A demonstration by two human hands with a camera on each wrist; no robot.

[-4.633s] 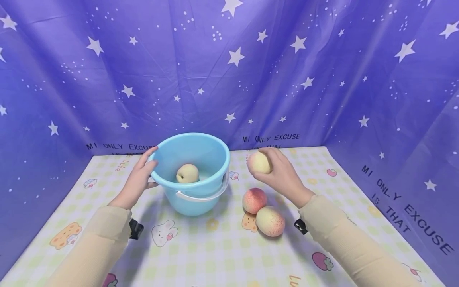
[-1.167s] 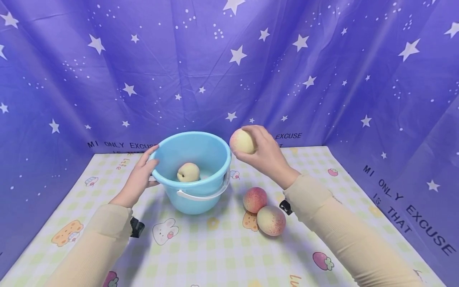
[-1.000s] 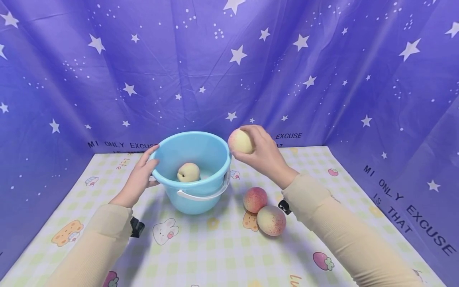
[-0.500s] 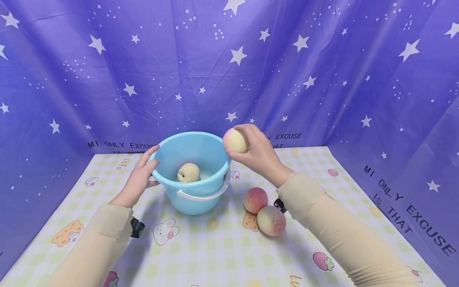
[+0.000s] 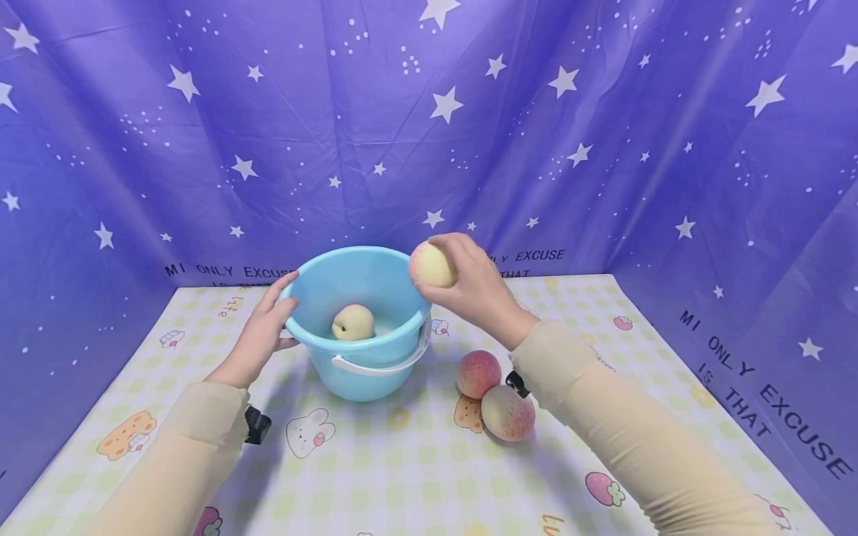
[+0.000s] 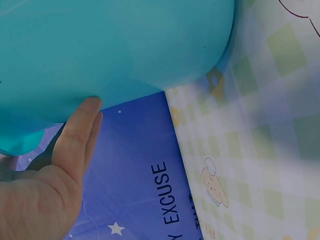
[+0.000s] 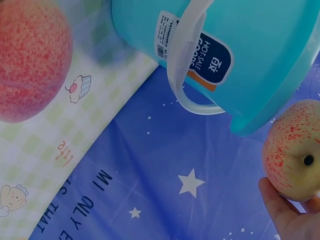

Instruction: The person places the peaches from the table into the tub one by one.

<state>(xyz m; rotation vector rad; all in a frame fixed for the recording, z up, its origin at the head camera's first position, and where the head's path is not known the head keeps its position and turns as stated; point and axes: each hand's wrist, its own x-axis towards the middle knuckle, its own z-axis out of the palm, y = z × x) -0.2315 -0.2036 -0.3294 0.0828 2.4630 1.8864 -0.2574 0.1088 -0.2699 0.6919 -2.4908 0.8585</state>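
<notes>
A light-blue bucket [image 5: 365,376] stands upright on the table, its white handle [image 5: 382,368] hanging down in front. My left hand [image 5: 255,339] holds the bucket by its left rim; the left wrist view shows fingers [image 6: 75,135] along its outer wall. Pinched between the thumb and fingers of my right hand [image 5: 472,286] is a pale peach [image 5: 432,266], which overlaps the bucket's right rim in the head view. Another peach [image 5: 353,322] lies inside the bucket. To the bucket's right, a red peach [image 5: 479,374] and a yellowish-pink peach [image 5: 507,413] sit together on the tablecloth.
The table wears a green-and-white checked cloth [image 5: 348,484] with cartoon prints. Purple star-printed curtains [image 5: 375,112] close off the back and both sides. A label [image 7: 215,60] shows on the bucket's wall in the right wrist view.
My right hand has raised the peach and carried it left, from above the other peaches to the bucket's right rim. My left hand and the bucket stay in place.
</notes>
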